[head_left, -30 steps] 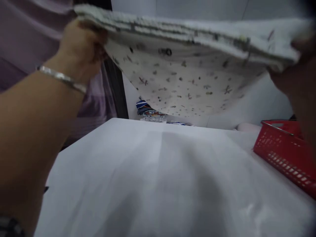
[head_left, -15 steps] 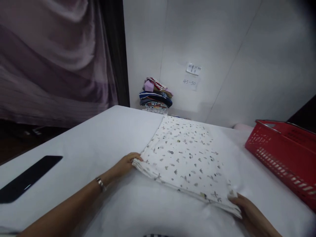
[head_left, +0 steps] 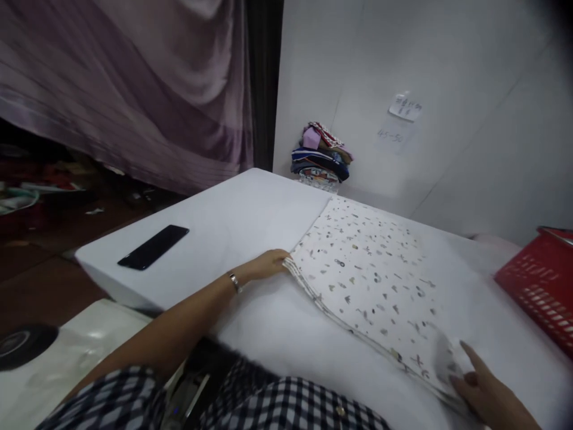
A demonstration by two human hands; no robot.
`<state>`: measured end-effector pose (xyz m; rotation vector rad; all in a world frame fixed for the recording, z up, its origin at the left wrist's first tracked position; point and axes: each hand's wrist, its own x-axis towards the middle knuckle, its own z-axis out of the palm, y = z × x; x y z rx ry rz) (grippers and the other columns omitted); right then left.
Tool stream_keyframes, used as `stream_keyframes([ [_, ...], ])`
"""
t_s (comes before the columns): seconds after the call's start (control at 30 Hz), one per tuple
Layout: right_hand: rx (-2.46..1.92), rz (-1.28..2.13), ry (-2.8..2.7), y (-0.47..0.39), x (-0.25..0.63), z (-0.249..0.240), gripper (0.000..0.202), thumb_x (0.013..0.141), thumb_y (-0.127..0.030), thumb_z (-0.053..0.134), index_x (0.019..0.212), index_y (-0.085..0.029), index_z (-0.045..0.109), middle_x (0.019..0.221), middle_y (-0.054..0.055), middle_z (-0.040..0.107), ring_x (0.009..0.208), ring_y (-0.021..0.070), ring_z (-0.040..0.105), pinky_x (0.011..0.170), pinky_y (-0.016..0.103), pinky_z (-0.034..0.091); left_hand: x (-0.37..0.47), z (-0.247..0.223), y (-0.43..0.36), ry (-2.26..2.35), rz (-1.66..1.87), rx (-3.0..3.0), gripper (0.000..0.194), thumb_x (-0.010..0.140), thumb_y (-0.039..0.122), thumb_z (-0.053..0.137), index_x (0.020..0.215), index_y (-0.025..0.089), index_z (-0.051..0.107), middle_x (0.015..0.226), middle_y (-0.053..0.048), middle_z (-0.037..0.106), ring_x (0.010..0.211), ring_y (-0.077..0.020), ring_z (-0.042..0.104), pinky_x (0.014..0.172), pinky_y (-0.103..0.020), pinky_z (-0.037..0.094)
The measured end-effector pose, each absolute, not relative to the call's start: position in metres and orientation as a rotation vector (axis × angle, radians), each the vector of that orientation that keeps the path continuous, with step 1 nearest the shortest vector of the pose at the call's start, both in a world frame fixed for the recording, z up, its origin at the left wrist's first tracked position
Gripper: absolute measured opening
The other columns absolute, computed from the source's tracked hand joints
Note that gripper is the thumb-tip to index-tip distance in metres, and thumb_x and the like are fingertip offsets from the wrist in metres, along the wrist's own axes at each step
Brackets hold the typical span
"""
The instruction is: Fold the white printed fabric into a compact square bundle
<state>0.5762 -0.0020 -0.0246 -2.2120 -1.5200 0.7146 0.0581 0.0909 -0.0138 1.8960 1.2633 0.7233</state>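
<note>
Because the phone (head_left: 153, 246) lies flat toward the left of the tabletop (head_left: 224, 221), it presumably stays clear of the cloth (head_left: 367, 269). The left hand (head_left: 270, 263) holds the cloth's near left corner with narrow fingers, probably to anchor the layered edge. The stack (head_left: 320, 158) stands beyond the far edge, apart from the cloth. The cloth lies spread on the tabletop, between phone and basket (head_left: 539, 286), likely placed there for reach by both hands. The right hand (head_left: 492, 397) is at the near right corner, index finger extended and apart from the thumb, probably to control that edge; blur prevents confirming a grip. The basket sits at the far right.

Compared with the frame half a second earlier, the cloth remains flat, the left hand keeps its corner, the right index finger is more extended, and the view shows more to the left.
</note>
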Motion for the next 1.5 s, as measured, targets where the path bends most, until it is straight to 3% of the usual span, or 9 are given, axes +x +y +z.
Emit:
stream_keyframes([
  [0.1, -2.118, 0.396, -1.813, 0.017, 0.548, -0.007, 0.078, 0.058, -0.052, 0.058, 0.128, -0.019, 0.046, 0.095, 0.012, 0.065, 0.082, 0.0314, 0.062, 0.077, 0.046, 0.047, 0.065, -0.013, 0.094, 1.219, 0.741, 1.733, 0.026, 0.073, 0.032, 0.053, 0.093, 0.018, 0.062, 0.096, -0.003, 0.065, 0.090, -0.0187, 0.056, 0.080, -0.027, 0.042],
  [0.17, -1.941, 0.525, -1.839, 0.027, 0.509, 0.006, 0.063, 0.064, -0.052, 0.058, 0.118, -0.021, 0.055, 0.105, 0.011, 0.062, 0.089, 0.0284, 0.060, 0.078, 0.041, 0.048, 0.069, -0.013, 0.096, 1.208, 0.777, 1.673, 0.028, 0.072, 0.034, 0.055, 0.094, 0.017, 0.059, 0.098, -0.003, 0.064, 0.091, -0.0187, 0.056, 0.080, -0.027, 0.042],
  [0.3, -1.487, 1.113, -1.965, 0.044, 0.409, 0.017, 0.043, 0.073, -0.046, 0.060, 0.110, -0.024, 0.061, 0.103, 0.007, 0.064, 0.088, 0.0219, 0.059, 0.076, 0.033, 0.048, 0.072, -0.018, 0.097, 1.212, 0.855, 1.628, 0.031, 0.070, 0.036, 0.059, 0.093, 0.016, 0.056, 0.096, -0.003, 0.062, 0.090, -0.0178, 0.055, 0.079, -0.027, 0.042],
  [0.57, -1.137, 1.040, -2.233, 0.092, 0.282, 0.000, 0.042, 0.073, -0.038, 0.061, 0.112, -0.023, 0.057, 0.094, 0.003, 0.062, 0.075, 0.0167, 0.053, 0.064, 0.028, 0.042, 0.071, -0.026, 0.089, 1.125, 0.971, 1.620, 0.023, 0.072, 0.027, 0.056, 0.092, 0.017, 0.060, 0.097, -0.004, 0.063, 0.094, -0.0191, 0.056, 0.084, -0.031, 0.042],
  [0.67, -1.086, 1.119, -2.219, 0.097, 0.265, -0.014, 0.026, 0.076, -0.031, 0.053, 0.098, -0.020, 0.061, 0.080, 0.001, 0.061, 0.070, 0.0149, 0.051, 0.064, 0.027, 0.041, 0.071, -0.023, 0.079, 1.318, 1.082, 1.691, 0.029, 0.068, 0.025, 0.061, 0.095, 0.018, 0.059, 0.108, -0.006, 0.058, 0.100, -0.0200, 0.053, 0.088, -0.031, 0.042],
  [0.77, -1.135, 1.228, -2.077, 0.095, 0.262, -0.027, 0.024, 0.076, -0.032, 0.052, 0.094, -0.018, 0.060, 0.076, 0.000, 0.060, 0.067, 0.0140, 0.051, 0.061, 0.025, 0.041, 0.078, -0.023, 0.058, 1.625, 1.139, 1.413, 0.036, 0.069, 0.037, 0.063, 0.099, 0.018, 0.054, 0.104, -0.009, 0.057, 0.087, -0.0199, 0.058, 0.077, -0.034, 0.048],
  [0.9, -1.102, 1.223, -2.063, 0.088, 0.266, -0.033, 0.024, 0.076, -0.031, 0.054, 0.097, -0.018, 0.059, 0.082, 0.000, 0.062, 0.070, 0.0142, 0.053, 0.063, 0.025, 0.042, 0.097, -0.028, 0.023, 1.336, 1.141, 0.752, 0.041, 0.075, 0.044, 0.059, 0.101, 0.014, 0.049, 0.099, -0.013, 0.059, 0.077, -0.0182, 0.062, 0.065, -0.033, 0.052],
  [1.07, -1.051, 1.188, -2.171, 0.085, 0.267, -0.030, 0.022, 0.076, -0.032, 0.055, 0.094, -0.019, 0.060, 0.081, 0.001, 0.063, 0.066, 0.0136, 0.053, 0.061, 0.025, 0.042, 0.115, -0.025, 0.011, 1.028, 1.287, 0.540, 0.033, 0.074, 0.040, 0.063, 0.092, 0.012, 0.057, 0.101, -0.014, 0.063, 0.083, -0.0163, 0.062, 0.078, -0.031, 0.050],
  [1.5, -0.983, 0.965, -2.252, 0.105, 0.239, -0.012, 0.018, 0.079, -0.032, 0.050, 0.081, -0.018, 0.061, 0.075, 0.002, 0.061, 0.069, 0.0152, 0.054, 0.063, 0.026, 0.041, 0.121, -0.017, 0.024, 1.285, 1.359, 0.513, 0.005, 0.073, 0.016, 0.057, 0.077, 0.013, 0.055, 0.066, -0.001, 0.059, 0.059, -0.0102, 0.059, 0.059, -0.024, 0.051],
])
